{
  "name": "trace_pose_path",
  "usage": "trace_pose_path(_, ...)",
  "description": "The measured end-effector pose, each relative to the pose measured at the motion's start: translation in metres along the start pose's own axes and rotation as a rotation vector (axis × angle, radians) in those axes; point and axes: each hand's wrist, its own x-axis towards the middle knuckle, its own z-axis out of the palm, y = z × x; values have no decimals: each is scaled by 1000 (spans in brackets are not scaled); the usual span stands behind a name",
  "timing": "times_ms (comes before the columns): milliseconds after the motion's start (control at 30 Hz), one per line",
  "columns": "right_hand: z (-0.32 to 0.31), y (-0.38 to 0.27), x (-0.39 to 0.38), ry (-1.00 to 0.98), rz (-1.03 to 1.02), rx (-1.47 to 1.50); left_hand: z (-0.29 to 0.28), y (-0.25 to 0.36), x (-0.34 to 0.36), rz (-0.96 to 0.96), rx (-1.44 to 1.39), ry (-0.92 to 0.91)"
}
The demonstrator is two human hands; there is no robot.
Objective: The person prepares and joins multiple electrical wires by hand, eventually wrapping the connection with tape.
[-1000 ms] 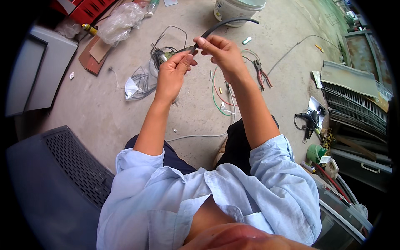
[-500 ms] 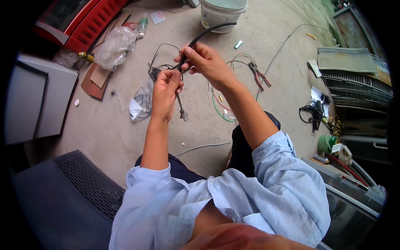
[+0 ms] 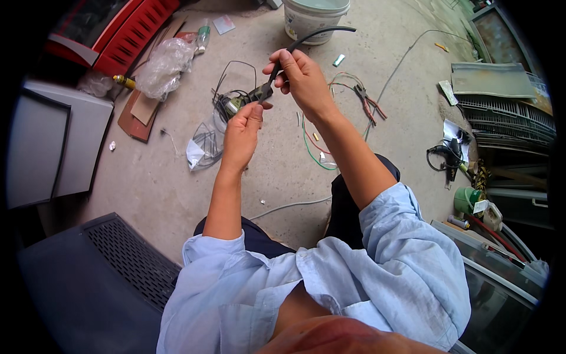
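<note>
My right hand (image 3: pixel 302 81) is closed round a length of thick black tubing (image 3: pixel 318 33), pinching it between thumb and fingers. Its free end arches up and right, past the front of the white bucket. Lower and to the left, my left hand (image 3: pixel 242 137) pinches the tubing's lower end, where it looks thinner. Whether a cord sits inside the tubing cannot be seen. Beyond my left hand, a tangle of dark cable (image 3: pixel 223 105) lies on the floor, partly hidden. Pliers with red handles (image 3: pixel 368 106) rest on the floor to the right of my right hand.
Red and green wires (image 3: pixel 312 154) lie between my hands and knees. A white bucket (image 3: pixel 315 15) stands ahead. Clear plastic wrap (image 3: pixel 165 68) and brown boards (image 3: pixel 137 115) are at left. A black heat gun or dryer (image 3: pixel 453 156) and wire racks (image 3: pixel 501 121) are at right.
Both hands have shifted slightly right with the black tubing, and its free end reaches further right. The plug that hung below my left hand is no longer visible.
</note>
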Motion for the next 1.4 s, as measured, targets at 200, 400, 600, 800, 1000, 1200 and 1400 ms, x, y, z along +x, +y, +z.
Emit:
trace_pose_path(200, 12, 5, -8, 6, -37, -11, -8, 19, -4, -77, 20, 39)
trace_pose_path(400, 21, 16, -14, -90, -33, 38, -9, 25, -6, -18, 17, 107)
trace_pose_path(600, 25, 16, -17, -84, -18, 51, -12, 22, -8, -37, 3, 98)
trace_pose_path(800, 26, 23, -16, -82, -32, 11, -4, 20, -4, -32, -183, 136)
trace_pose_path(1000, 15, 14, -11, 60, -143, -175, -9, 23, -3, -175, -190, 184)
trace_pose_path(1200, -23, -32, 11, 247, -362, 223, -13, 20, -2, -275, -234, 205)
trace_pose_path(1400, -29, -42, 10, 212, -361, 206, -19, 14, 1, -350, -377, 29)
